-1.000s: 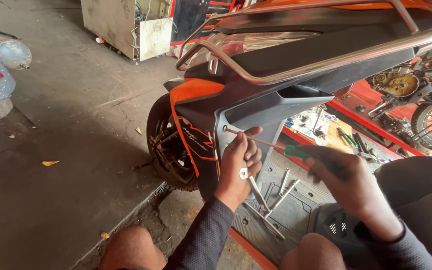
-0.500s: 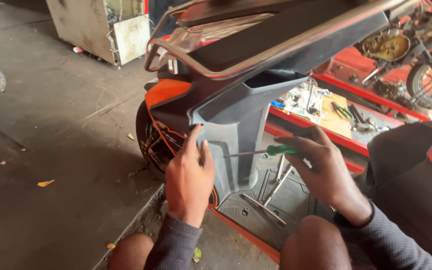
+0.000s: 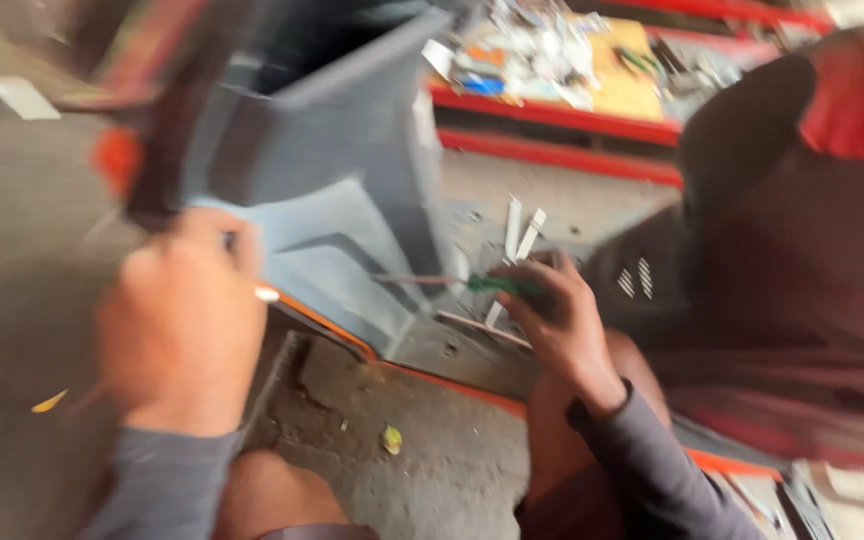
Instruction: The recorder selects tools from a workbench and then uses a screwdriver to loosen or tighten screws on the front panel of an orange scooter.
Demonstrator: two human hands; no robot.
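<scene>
1. We grip a green-handled screwdriver (image 3: pixel 497 285) in our right hand (image 3: pixel 557 325), fingers wrapped tight around the handle, its thin shaft pointing left into the grey body panel (image 3: pixel 352 210).
2. Our left hand (image 3: pixel 182 320) presses against the left edge of that grey body panel, fingers curled; whether they pinch a small white piece at the knuckles, we cannot tell.
3. To the panel's right lie pale metal strips (image 3: pixel 517 235) on a grey tray; behind it, a red-edged tool tray (image 3: pixel 562 110).
4. In our judgement, steadying the panel and keeping the shaft square to the fastener serves best.
5. Motion blur smears everything; the tip and any screw stay hidden against the panel.
</scene>
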